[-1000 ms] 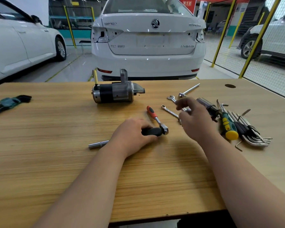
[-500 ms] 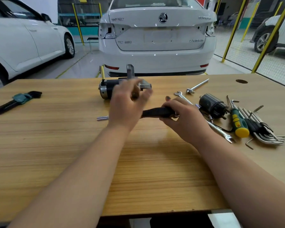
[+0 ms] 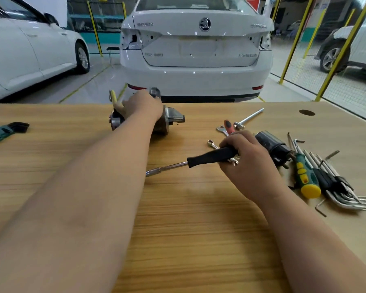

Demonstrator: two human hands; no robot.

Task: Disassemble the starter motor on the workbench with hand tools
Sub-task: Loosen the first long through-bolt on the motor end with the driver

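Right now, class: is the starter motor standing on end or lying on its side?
On its side: the starter motor runs left to right across the workbench, with the left hand gripping it from above.

The white car (image 3: 195,60) carries a round Skoda emblem (image 3: 205,24) on its back. Its other lettering and the red sign (image 3: 250,2) behind it are too blurred to read.

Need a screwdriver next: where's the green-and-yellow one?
Head view, right side of the workbench: the screwdriver lies between the black cylinder and the hex keys.
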